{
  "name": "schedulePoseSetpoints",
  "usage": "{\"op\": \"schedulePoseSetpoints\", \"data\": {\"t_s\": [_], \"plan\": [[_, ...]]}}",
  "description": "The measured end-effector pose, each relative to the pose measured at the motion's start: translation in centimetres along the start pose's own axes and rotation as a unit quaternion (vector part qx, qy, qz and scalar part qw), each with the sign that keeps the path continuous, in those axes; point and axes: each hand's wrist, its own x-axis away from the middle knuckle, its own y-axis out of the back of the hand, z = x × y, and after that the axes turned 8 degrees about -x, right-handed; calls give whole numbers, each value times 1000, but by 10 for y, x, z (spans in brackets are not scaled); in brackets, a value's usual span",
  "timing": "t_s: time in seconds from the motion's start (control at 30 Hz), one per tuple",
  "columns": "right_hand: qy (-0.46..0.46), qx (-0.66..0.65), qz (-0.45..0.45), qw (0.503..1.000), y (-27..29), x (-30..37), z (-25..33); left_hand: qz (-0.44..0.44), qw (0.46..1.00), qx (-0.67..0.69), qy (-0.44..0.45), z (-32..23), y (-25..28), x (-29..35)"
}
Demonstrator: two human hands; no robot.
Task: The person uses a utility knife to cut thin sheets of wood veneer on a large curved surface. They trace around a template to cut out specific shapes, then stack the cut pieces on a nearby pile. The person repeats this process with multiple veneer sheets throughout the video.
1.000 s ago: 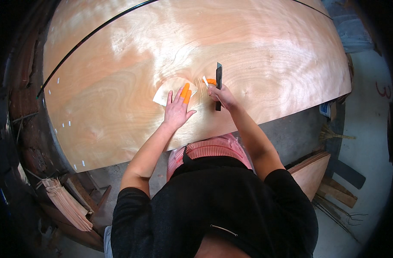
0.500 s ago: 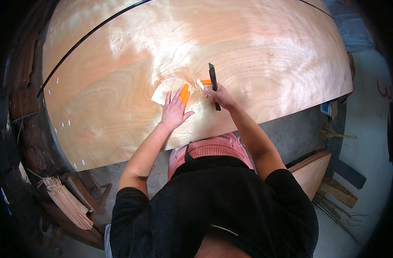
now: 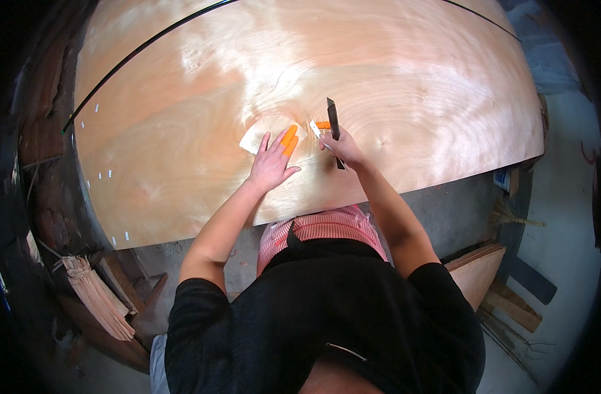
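A large sheet of plywood with swirling grain lies in front of me. My left hand rests flat on it, fingers spread, two of them in orange finger covers. Its fingertips press on a pale, thin piece that looks like wood veneer, with a rounded far edge. To the right, my right hand is closed round a long dark flat tool, perhaps a knife, held nearly upright. A narrow white strip shows at its fingers, beside an orange-covered finger. Whether the strip is gripped too is unclear.
A thin black strip curves across the sheet's far left. Small white marks dot its left side. Below left stand bundled wood strips; at the right lean stacked boards, near a straw brush and a forked tool.
The view has shifted slightly, so the sheet and both hands sit a little farther right and higher in the picture. Both hands keep nearly the same pose, the right still holding the dark tool.
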Motion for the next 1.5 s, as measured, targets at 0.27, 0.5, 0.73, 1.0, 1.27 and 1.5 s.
{"op": "schedulePoseSetpoints", "data": {"t_s": [0.27, 0.5, 0.73, 1.0, 1.27, 1.5], "plan": [[10, 18, 3, 1000, -5, 3, 5, 2, 1000, -7, 25, -5, -5, 2], [25, 22, -5, 999, -7, 2, 4, 2, 999, -10, 51, -10, -9, 3], [1, 8, 8, 1000, -4, 2, 7, -9, 999, -3, 39, -7, -11, 2], [10, 30, 1, 1000, -8, 4, 14, -10, 999, 4, 53, -10, -15, 2], [41, 71, -20, 996, -10, 2, 3, -7, 998, 4, 58, -13, -18, 2], [62, 149, -29, 987, -17, -1, -3, -33, 996, 54, 64, -16, -16, -2]]}}
